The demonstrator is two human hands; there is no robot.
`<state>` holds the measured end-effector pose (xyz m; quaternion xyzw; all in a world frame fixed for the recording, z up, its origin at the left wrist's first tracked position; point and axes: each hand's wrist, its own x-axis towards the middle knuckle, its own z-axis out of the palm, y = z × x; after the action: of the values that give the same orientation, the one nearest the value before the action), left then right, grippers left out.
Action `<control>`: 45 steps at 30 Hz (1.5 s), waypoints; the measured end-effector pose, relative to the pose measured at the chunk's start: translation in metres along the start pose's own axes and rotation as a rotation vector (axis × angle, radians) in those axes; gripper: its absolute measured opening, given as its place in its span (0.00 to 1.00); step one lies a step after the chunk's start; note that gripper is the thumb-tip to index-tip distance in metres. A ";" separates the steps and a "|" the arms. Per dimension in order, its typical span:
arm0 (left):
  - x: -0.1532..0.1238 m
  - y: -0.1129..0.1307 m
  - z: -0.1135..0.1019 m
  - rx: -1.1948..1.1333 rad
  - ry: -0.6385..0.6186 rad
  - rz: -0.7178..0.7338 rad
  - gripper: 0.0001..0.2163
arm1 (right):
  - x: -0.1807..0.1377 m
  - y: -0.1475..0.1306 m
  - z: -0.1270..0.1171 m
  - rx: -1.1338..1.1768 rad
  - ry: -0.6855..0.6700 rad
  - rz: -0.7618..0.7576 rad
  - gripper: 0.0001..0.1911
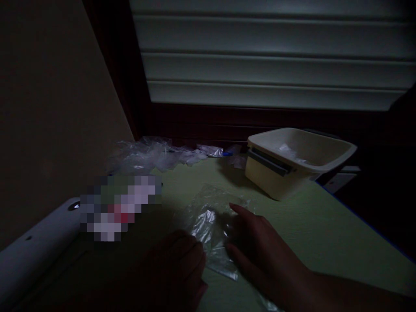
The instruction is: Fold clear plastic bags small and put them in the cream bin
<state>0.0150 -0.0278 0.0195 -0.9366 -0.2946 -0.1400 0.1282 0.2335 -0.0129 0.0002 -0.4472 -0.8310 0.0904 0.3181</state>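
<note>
Checking in from my end of the head cam: a thin, crinkly clear plastic bag (208, 219) lies flattish at lower centre on a pale green, faintly grained table (338, 236) — my right hand (264, 245) is spread loose over its right side, while my left hand (185, 260) is curled at its lower left, can't tell if it's pinching any. A rumpled heap of filmy plastic (146, 154) sits left of centre, and a smooth, round-cornered cream tub (264, 177) stands centre right.
</note>
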 end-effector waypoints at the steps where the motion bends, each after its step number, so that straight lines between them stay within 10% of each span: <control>1: 0.000 0.000 0.000 -0.007 -0.014 0.000 0.06 | 0.000 0.000 0.000 -0.008 0.007 -0.017 0.30; 12: -0.003 0.003 0.001 -0.020 0.045 -0.037 0.05 | 0.003 -0.010 -0.017 -0.129 0.093 -0.472 0.09; 27: 0.004 -0.001 0.001 0.000 0.008 0.002 0.09 | 0.005 -0.005 -0.005 -0.052 -0.095 -0.221 0.10; 45: 0.005 -0.002 -0.001 -0.010 0.028 0.071 0.06 | 0.004 -0.013 -0.010 0.023 -0.205 -0.492 0.12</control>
<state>0.0178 -0.0234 0.0223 -0.9450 -0.2587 -0.1499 0.1325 0.2291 -0.0180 0.0155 -0.2165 -0.9416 0.0648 0.2496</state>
